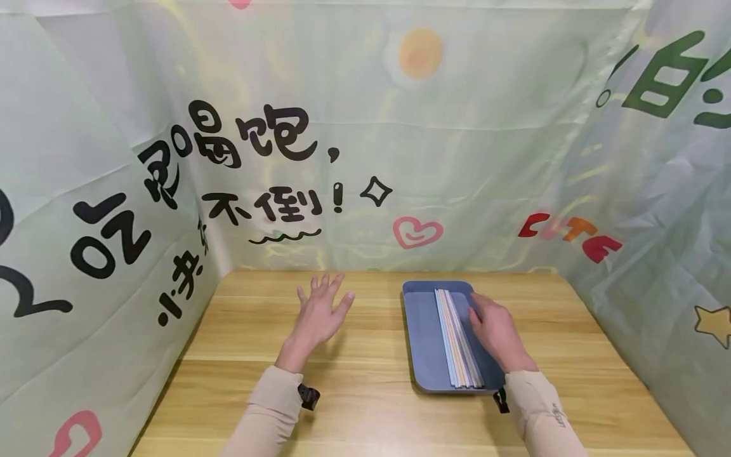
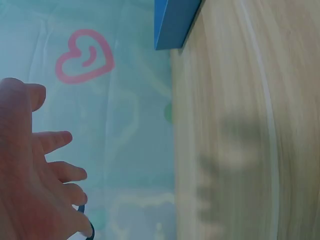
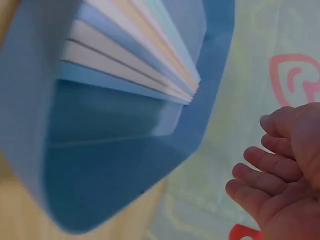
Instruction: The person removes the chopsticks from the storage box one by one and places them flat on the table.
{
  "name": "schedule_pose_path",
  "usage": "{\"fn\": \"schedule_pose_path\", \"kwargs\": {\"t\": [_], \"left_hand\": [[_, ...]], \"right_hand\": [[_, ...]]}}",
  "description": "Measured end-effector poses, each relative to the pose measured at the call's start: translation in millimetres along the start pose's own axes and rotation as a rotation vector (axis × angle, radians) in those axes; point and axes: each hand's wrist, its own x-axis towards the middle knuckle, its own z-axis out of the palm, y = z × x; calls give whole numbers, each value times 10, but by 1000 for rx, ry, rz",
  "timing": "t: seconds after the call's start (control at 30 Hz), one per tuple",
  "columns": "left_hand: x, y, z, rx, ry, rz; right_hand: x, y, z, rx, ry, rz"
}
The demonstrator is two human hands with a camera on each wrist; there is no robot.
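Note:
A blue rectangular tray (image 1: pixel 424 346) lies on the wooden table, right of the middle. Inside it rests a bundle of long, thin pastel strips (image 1: pixel 459 343) in white, blue, peach and lilac, running lengthwise. My right hand (image 1: pixel 499 330) hovers over the tray's right side, beside the strips. In the right wrist view this hand (image 3: pixel 280 170) has nothing in its grasp, its fingers loosely extended. Left of the tray, my left hand (image 1: pixel 320 314) is held above the table with fingers spread. The left wrist view shows that hand (image 2: pixel 30 175) holding nothing, its shadow falling on the wood.
The wooden table (image 1: pixel 354 406) ends at a printed cloth backdrop (image 1: pixel 485 158) with lettering and a pink heart. Cloth side walls (image 1: pixel 74 158) rise at left and right. Each wrist wears a black device (image 1: pixel 309 397) at the sleeve cuff.

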Motion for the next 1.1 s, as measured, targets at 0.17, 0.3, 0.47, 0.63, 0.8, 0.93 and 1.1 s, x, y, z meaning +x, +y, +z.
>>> {"fn": "schedule_pose_path", "kwargs": {"t": [0.17, 0.3, 0.47, 0.63, 0.8, 0.93, 1.1], "left_hand": [[-8, 54, 85, -121, -24, -5], [-7, 132, 193, -201, 40, -4], [5, 302, 349, -291, 185, 14], [20, 487, 483, -336, 182, 49], [18, 651, 629, -375, 97, 54], [19, 762, 757, -394, 63, 71], [24, 883, 906, -407, 42, 97]], "right_hand": [[-55, 120, 37, 12, 34, 21], [-89, 197, 60, 1, 45, 50], [-131, 270, 68, 6, 42, 71], [-192, 341, 60, 34, 42, 72], [-254, 397, 76, 35, 31, 69], [-287, 437, 106, 38, 45, 61], [-300, 490, 159, 63, 65, 45]]}}
